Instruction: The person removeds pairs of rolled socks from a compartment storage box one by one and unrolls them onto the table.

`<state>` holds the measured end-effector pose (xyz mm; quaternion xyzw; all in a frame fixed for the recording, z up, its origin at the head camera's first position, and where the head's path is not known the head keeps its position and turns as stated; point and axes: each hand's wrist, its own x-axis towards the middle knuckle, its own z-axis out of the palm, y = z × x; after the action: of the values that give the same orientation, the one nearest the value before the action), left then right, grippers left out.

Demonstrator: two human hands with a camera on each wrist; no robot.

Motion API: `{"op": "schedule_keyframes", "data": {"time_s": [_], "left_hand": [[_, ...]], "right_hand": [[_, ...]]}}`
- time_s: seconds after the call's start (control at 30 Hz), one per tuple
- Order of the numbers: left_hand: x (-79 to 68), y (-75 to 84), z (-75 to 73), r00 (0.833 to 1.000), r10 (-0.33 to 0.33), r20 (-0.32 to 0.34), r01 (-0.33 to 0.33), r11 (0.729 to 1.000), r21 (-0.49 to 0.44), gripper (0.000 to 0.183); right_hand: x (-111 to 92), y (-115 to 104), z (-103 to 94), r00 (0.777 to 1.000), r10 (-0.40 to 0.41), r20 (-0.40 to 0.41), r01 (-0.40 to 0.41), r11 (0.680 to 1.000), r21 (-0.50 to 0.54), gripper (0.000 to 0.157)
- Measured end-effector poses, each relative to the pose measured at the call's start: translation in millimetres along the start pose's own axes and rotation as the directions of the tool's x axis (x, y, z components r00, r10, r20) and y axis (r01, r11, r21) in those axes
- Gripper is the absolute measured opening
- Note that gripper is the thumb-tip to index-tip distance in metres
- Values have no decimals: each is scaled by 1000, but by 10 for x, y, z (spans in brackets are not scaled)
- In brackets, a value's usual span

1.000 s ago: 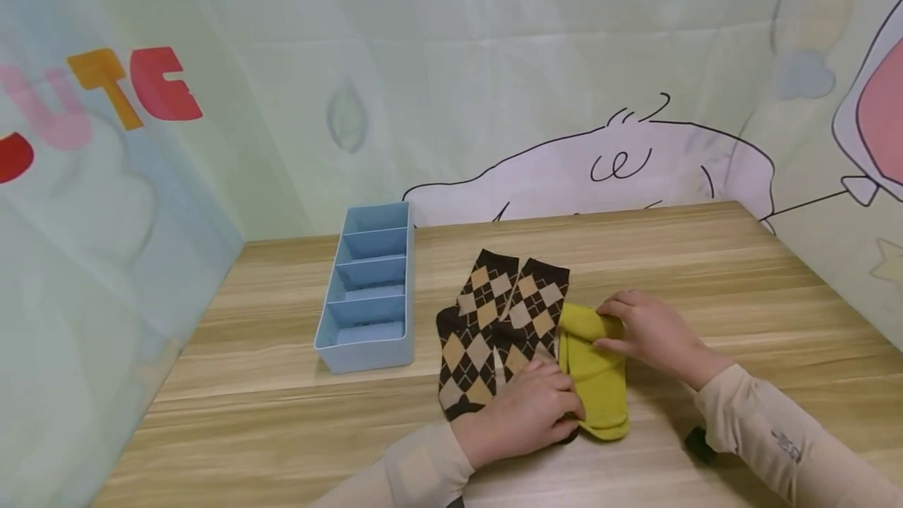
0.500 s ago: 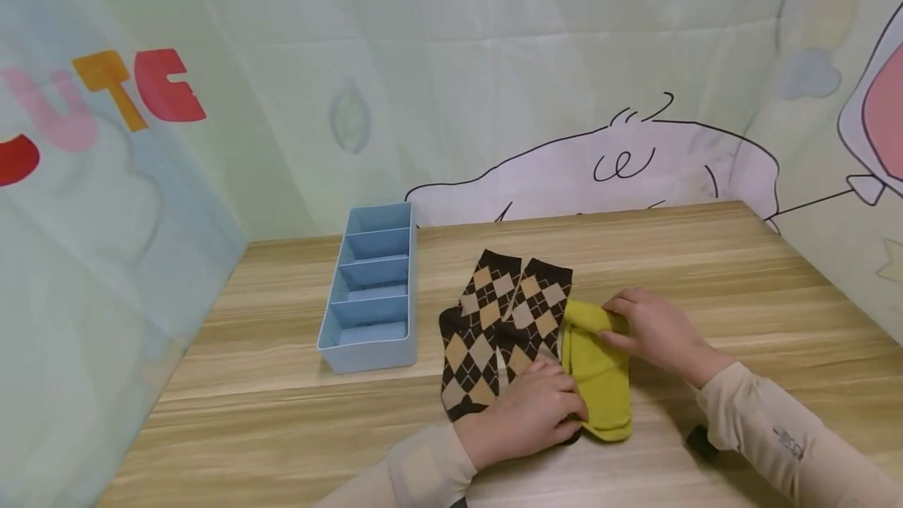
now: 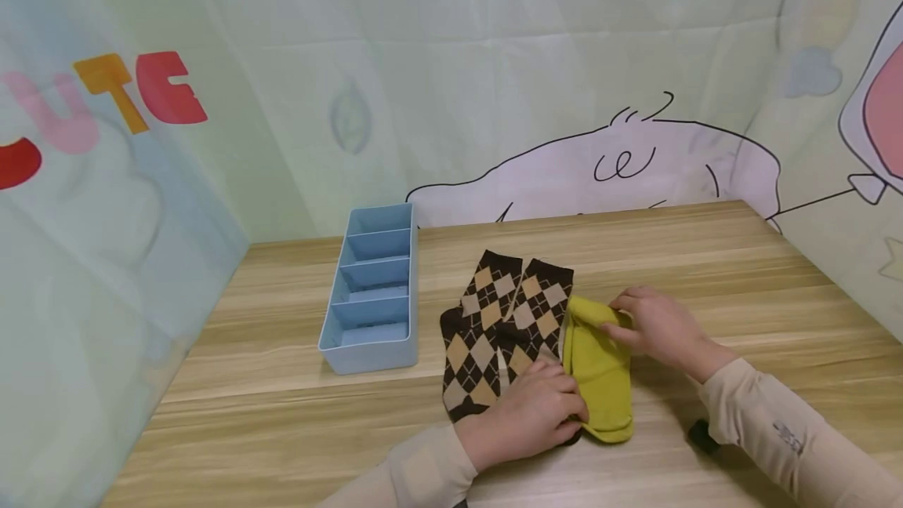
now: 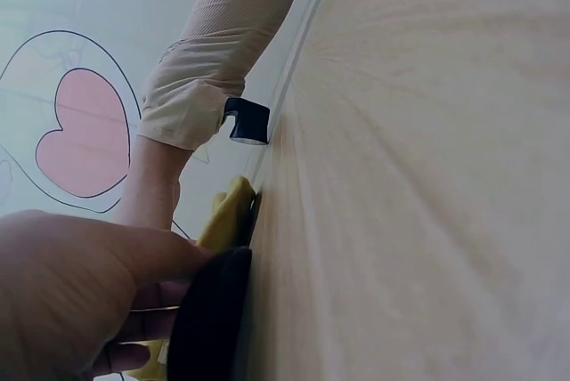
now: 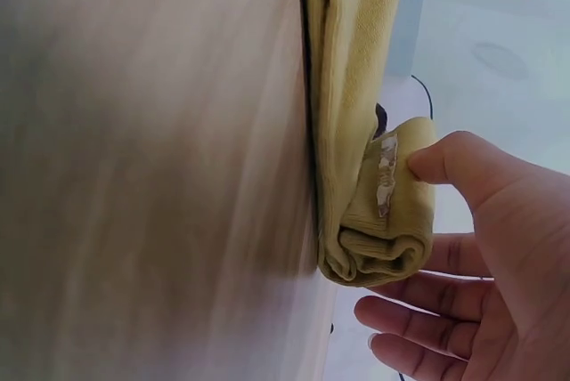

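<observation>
A pair of mustard-yellow socks (image 3: 600, 382) lies lengthwise on the table, its far end turned over into a roll. My right hand (image 3: 659, 329) pinches that roll; in the right wrist view the thumb of the right hand (image 5: 485, 230) presses on top, with the index finger behind. My left hand (image 3: 529, 414) rests low on the near end of the argyle socks (image 3: 539, 308), fingertips against the yellow socks' left edge. In the left wrist view a dark sock toe (image 4: 209, 319) partly hides the left thumb tip, and the fingers are loosely bent.
A blue box (image 3: 374, 355) with several compartments stands left of the socks. The wooden table (image 3: 282, 429) meets a printed cloth backdrop (image 3: 451, 100) at the back and sides. A small black device (image 3: 701, 437) sits under the right wrist.
My right hand has shifted slightly away from me, and the rolled far end of the yellow socks has risen and tilted a little with it. The left hand stays in place.
</observation>
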<state>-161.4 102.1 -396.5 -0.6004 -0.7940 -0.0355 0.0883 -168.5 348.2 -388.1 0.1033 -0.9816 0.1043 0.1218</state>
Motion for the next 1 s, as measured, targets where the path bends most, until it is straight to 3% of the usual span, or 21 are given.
{"op": "schedule_keyframes", "data": {"time_s": [0.23,0.57,0.77,1.0], "left_hand": [[-11,15,-6,1000,0,-10,0,1000,15,10],[-14,10,3,1000,-1,-18,2,1000,12,10],[-8,14,3,1000,2,-19,-2,1000,19,10],[-7,10,-13,1000,4,-15,-4,1000,18,10]], "right_hand": [[23,18,4,999,46,26,-47,999,27,38],[76,35,19,999,39,-34,-36,995,92,28],[132,54,12,993,17,-115,-7,996,87,22],[188,80,45,967,-69,-246,88,994,66,14]]}}
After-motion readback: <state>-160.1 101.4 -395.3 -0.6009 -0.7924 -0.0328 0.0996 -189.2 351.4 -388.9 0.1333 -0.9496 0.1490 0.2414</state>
